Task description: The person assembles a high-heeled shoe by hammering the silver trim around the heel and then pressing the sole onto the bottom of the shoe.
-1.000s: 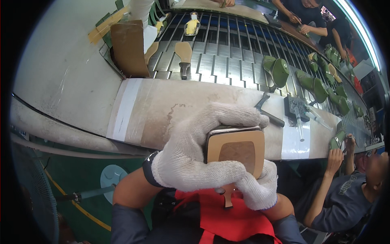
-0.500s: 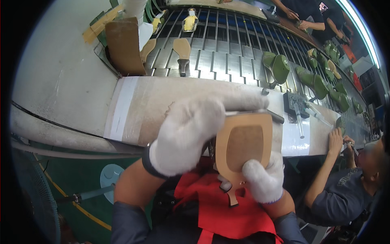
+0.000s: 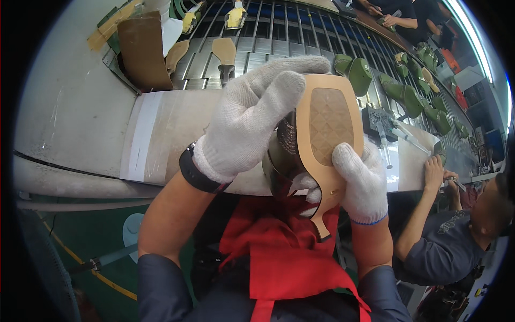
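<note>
A shoe with a tan sole [image 3: 345, 102] is held up sole-outward, its toe end up and the narrow waist and heel end down. A textured brown panel fills the middle of the sole. The dark upper [image 3: 281, 161], glossy with a glittery part, shows at its left side. My gloved right hand [image 3: 360, 185] grips the shoe low down, thumb on the sole and fingers behind it. My gloved left hand [image 3: 252, 115], with a dark wristband, is beside the toe end, fingers stretched out and thumb apart at the sole's left edge.
Beyond the pale worktop [image 3: 198, 115] runs a metal slatted conveyor [image 3: 257, 48] with a tan-soled shoe part [image 3: 224, 51] and several green shoe forms [image 3: 399, 94]. A dark block [image 3: 375, 121] with brushes stands right. A co-worker [image 3: 450, 241] works at the right; cardboard [image 3: 142, 53] stands left.
The shoe has risen and tilted, and its sole panel now shows a diamond pattern. My left hand has moved up from its blurred sweep across the toe edge, fingers now spread.
</note>
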### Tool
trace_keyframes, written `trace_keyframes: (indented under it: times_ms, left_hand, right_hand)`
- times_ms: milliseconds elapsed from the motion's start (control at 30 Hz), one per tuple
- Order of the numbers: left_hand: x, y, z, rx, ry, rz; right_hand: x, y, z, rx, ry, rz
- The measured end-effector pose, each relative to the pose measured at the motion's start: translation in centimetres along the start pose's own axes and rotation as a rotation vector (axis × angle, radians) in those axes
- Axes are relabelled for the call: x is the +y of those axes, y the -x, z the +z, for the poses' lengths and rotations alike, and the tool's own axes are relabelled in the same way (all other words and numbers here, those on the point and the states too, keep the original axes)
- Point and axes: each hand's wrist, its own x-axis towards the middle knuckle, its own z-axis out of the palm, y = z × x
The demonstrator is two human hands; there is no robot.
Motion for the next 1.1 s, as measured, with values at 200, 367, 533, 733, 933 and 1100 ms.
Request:
trace_keyframes:
  times_ms: [200, 367, 533, 733, 933, 1100]
  left_hand:
    - [0.2, 0.8, -0.9, -0.098, -0.142, 0.057]
    - [2.4, 3.2, 0.2, -0.047, -0.103, -0.081]
    - [3.9, 6.8, 1.5, 0.040, -0.347, 0.106]
    - [6.5, 10.5, 2.4, 0.293, -0.215, -0.085]
    - [8.1, 10.7, 2.6, 0.373, -0.275, -0.057]
    - [8.6, 10.5, 2.2, 0.423, -0.576, 0.022]
  right_hand:
    - [0.3, -0.3, 0.3, 0.030, 0.082, -0.061]
    - [0.4, 0.8, 1.2, 0.018, 0.098, 0.027]
    - [1.2, 3.8, 2.2, -0.119, 0.262, 0.072]
    - [3.3, 4.1, 3.8, -0.205, 0.631, -0.334]
    - [3.7, 3.7, 5.5, -0.269, 0.734, -0.336]
    - [3.9, 2.7, 7.2, -0.286, 0.834, -0.455]
